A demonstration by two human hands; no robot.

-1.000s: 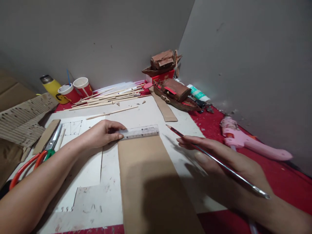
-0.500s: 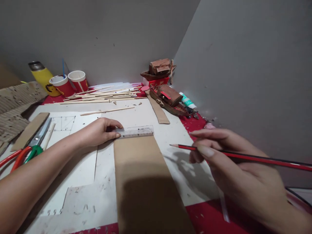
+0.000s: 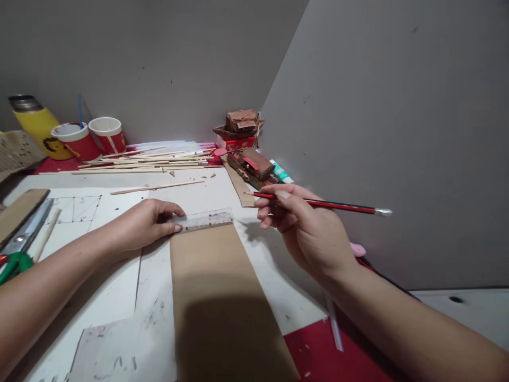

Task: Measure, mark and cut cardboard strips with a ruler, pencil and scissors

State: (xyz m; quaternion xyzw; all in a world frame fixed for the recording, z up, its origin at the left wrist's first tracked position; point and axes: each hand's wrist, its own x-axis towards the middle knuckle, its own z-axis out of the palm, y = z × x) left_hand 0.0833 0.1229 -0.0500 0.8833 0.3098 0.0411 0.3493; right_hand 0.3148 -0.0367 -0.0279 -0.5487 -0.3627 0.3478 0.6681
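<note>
Between thumb and fingers, my left hand (image 3: pixel 149 225) grips one end of a short clear ruler (image 3: pixel 210 218). The ruler lies across the far edge of a long brown cardboard strip (image 3: pixel 214 260). My right hand (image 3: pixel 306 228) pinches a red and black pencil (image 3: pixel 342 205), held in the air right of the ruler. The pencil's sharpened tip points left and its silver end points right. Under the cardboard are white sheets (image 3: pixel 155 286).
Orange-and-green scissors (image 3: pixel 19 241) lie at left beside a drawn paper. Thin wooden sticks (image 3: pixel 151 161) are piled at the back, near two red cups (image 3: pixel 109 135) and a yellow bottle (image 3: pixel 40 127). Small brown model boats (image 3: pixel 254 162) stand at the back right, by the grey wall.
My right hand has moved left and away from me with the pencil, closer to the ruler. My left hand stays on the ruler. The view has shifted slightly right.
</note>
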